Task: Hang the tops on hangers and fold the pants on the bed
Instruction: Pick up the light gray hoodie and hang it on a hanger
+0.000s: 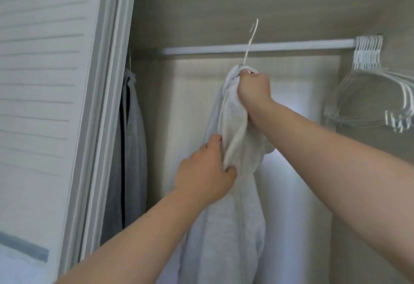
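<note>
- Step in hand, by the look of things: hanging a top, with the pale grey top (233, 227) already threaded on a white hanger (252, 36) and held up inside the closet, just in front of the rod (291, 46), not yet hooked on.
- Right hand (254, 88): fingers curled tight round the hanger's neck and the bunched collar, hook poking up above the fist.
- Left hand (206, 171): fingers and thumb pinching a fold of fabric lower down, seemingly tugging it straight.
- Next move, most likely: lifting the hook over the rod and lowering it on, somewhere between the grey garment (132, 131) hanging at the left and the bunch of spare hangers (367, 82) at the far right; calls for fabric kept clear of the hook.
- No brand, label or writing readable anywhere.
- Pants nowhere in view.
</note>
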`<state>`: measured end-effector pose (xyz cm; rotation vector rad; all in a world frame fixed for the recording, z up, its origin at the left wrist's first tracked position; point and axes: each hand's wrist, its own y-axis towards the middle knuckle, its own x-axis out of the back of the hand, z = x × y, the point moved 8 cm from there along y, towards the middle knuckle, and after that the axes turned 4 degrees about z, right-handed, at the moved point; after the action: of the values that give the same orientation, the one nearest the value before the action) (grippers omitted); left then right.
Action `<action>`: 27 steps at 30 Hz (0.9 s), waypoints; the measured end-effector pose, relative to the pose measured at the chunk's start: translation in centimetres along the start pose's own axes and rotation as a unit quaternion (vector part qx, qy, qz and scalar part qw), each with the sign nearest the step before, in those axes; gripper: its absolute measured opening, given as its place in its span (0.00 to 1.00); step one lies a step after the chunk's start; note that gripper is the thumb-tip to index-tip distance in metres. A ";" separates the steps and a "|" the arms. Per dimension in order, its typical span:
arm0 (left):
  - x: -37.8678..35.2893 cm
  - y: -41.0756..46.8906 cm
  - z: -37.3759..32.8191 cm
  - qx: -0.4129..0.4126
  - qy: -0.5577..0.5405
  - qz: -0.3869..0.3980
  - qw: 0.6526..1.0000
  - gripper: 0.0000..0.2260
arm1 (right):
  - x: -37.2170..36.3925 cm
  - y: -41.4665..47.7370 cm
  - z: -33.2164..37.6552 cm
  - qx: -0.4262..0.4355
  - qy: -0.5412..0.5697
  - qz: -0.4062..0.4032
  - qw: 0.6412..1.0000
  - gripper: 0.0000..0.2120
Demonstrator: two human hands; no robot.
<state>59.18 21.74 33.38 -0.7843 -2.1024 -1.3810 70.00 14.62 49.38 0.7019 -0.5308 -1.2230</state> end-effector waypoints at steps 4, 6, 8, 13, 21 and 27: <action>0.9 5.1 -0.7 -0.026 0.107 -0.027 0.994 0.09 | 0.5 5.7 -0.3 0.006 0.007 -0.014 1.000 0.12; 1.2 7.2 -1.8 -0.039 0.166 -0.047 0.984 0.05 | 1.3 8.4 -0.5 0.015 0.001 -0.019 1.000 0.12; 1.2 9.0 -3.0 -0.043 0.214 -0.061 0.974 0.06 | 2.1 10.8 -0.9 0.015 -0.019 -0.027 0.999 0.11; 0.0 11.9 -5.3 -0.055 0.251 -0.053 0.965 0.06 | 3.8 14.7 -3.0 -0.027 -0.033 -0.020 0.999 0.11; -2.3 12.8 -5.1 -0.054 0.271 -0.018 0.961 0.12 | 3.4 14.4 -6.9 -0.073 -0.043 0.029 0.996 0.15; -2.5 11.0 -4.4 -0.058 0.267 -0.031 0.961 0.07 | 2.3 12.4 -7.1 -0.057 -0.012 0.089 0.994 0.04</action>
<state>69.05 20.70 40.24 -0.3318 -1.6456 -1.5514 83.76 16.01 53.64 0.5322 -0.5280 -1.0879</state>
